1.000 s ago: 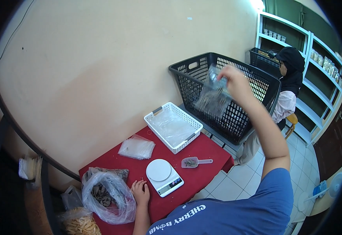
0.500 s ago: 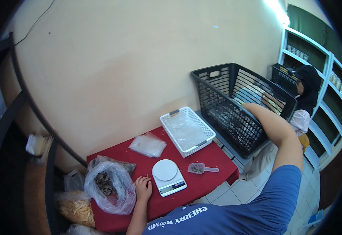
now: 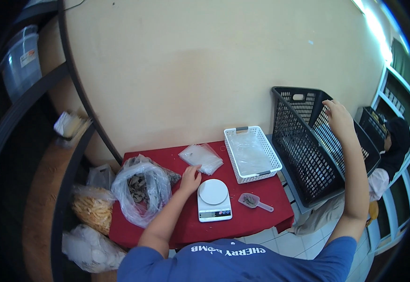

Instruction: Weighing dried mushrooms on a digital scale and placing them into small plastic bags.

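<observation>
Head view | right hand (image 3: 339, 115), fingers loosely spread, rests on rim of tall black lattice basket (image 3: 308, 141) standing just off the table's right edge | left hand (image 3: 191, 179), open, lies flat beside white scale (image 3: 214, 199) on red table (image 3: 242, 221)

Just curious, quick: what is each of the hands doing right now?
Left hand: open, empty, resting on the red table beside the scale.
Right hand: open, empty, over the black basket.

the person wears a blue t-shirt with short sleeves and white printed letters across the chest. both forearms are bare, and the left hand (image 3: 190, 179) and right hand (image 3: 339, 116) have no gloves.
</observation>
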A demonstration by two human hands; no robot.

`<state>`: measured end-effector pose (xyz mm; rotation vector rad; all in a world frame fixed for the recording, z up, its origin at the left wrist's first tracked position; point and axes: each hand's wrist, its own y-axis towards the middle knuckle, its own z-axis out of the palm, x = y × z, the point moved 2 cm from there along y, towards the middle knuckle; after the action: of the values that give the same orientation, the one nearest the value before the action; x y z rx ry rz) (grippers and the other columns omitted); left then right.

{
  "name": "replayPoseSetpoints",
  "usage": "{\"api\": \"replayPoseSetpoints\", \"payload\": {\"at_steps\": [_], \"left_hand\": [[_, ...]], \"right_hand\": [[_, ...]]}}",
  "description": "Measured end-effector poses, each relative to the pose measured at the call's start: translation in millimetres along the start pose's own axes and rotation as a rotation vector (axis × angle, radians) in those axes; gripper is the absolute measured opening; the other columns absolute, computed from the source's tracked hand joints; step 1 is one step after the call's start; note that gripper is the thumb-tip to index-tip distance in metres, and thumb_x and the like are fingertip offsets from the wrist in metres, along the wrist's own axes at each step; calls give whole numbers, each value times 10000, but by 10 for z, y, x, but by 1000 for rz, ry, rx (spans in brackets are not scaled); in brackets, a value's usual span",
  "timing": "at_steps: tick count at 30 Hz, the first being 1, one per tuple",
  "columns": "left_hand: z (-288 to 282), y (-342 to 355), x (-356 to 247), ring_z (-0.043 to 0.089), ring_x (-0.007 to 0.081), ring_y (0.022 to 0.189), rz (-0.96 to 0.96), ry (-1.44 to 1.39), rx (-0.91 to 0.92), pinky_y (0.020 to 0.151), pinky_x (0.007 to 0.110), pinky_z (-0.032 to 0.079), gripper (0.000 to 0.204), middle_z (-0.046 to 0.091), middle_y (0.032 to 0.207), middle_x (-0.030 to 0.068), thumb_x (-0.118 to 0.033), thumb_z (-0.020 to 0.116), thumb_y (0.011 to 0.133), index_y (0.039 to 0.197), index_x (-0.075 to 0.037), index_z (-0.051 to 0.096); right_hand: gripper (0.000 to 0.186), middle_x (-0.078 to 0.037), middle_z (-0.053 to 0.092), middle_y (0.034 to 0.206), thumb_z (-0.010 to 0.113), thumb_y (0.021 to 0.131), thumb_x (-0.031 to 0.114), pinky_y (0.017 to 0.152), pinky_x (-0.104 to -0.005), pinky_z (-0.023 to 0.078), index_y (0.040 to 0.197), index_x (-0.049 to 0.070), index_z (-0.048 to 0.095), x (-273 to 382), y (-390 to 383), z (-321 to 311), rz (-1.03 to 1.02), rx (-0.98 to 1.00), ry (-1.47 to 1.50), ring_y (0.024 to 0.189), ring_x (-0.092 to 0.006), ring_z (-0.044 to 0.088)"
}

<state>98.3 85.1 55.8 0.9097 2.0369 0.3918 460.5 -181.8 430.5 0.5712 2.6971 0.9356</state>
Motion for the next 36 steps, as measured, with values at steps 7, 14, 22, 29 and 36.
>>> {"api": "replayPoseSetpoints", "payload": {"at_steps": [7,14,22,29,36], "left_hand": [[458,617,278,573,321,1101,-34,401,387,941,424,458,351,631,1126,162,-270,664,803,1097,-79,652],[640,717,439,666,322,876,-344,180,283,792,421,529,193,700,915,132,-245,661,801,907,-100,729],[31,520,-297,645,127,717,-620,-469,-139,657,300,506,214,711,808,67,-210,737,802,891,-16,731],[-371,-494,-1446,643,111,716,-410,-476,-126,678,270,515,128,718,811,72,-140,749,795,871,-38,745],[-489,-872,-1608,615,105,652,-336,-265,-198,607,252,470,83,694,737,53,-128,757,773,818,-59,750]], "right_hand": [[253,-144,638,932,588,783,-26,774,-377,504,1020,44,638,1340,-1017,-301,-326,4,523,888,-301,622],[178,-137,678,934,614,852,22,720,-307,517,1022,5,666,1429,-1614,540,-108,300,1086,815,-239,662],[273,-100,654,983,594,910,53,762,-247,520,1171,-30,596,2010,-1794,1710,404,496,1626,839,-123,633],[370,-106,581,1014,627,886,42,618,-241,546,1217,-21,474,2687,-1930,1948,357,398,1769,809,-138,628],[270,-98,589,849,558,862,-52,595,-246,522,1114,-40,462,2843,-2082,2083,210,347,1713,715,-144,637]]}}
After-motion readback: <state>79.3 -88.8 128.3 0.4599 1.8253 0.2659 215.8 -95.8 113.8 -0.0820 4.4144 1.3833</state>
